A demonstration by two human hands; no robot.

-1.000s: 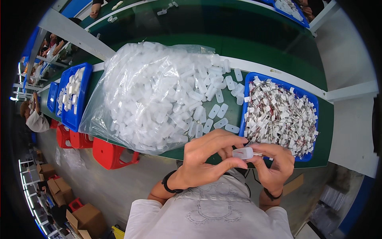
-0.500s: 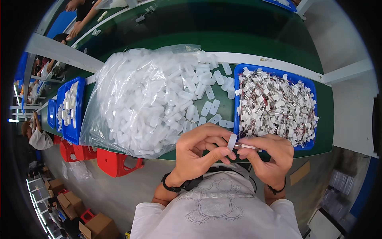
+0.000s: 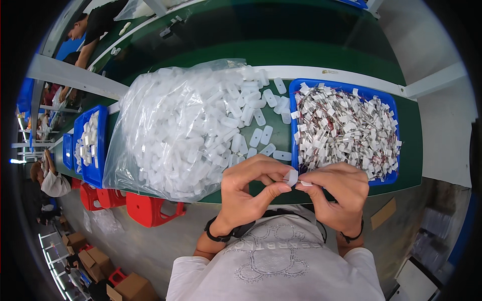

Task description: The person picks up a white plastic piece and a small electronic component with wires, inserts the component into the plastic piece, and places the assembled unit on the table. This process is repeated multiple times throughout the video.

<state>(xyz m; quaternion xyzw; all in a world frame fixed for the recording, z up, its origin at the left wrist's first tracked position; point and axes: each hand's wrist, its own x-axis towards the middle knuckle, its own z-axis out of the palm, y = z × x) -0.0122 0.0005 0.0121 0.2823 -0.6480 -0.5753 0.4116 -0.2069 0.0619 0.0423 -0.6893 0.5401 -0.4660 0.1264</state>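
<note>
The small white piece point(image 3: 305, 183) has moved closer to the translucent casing point(image 3: 292, 177).

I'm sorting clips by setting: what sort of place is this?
Probably a factory assembly floor: translucent plastic pieces heaped in and beside a clear bag, a blue tray full of small white parts, and another person across the green workbenches.

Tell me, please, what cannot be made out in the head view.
Head view: clear piece, partly hidden by left hand.
Head view: white part, partly hidden by right hand.
Head view: floor of right tray, hidden by wired parts.
Head view: far tray, cut off by upper edge.
</note>
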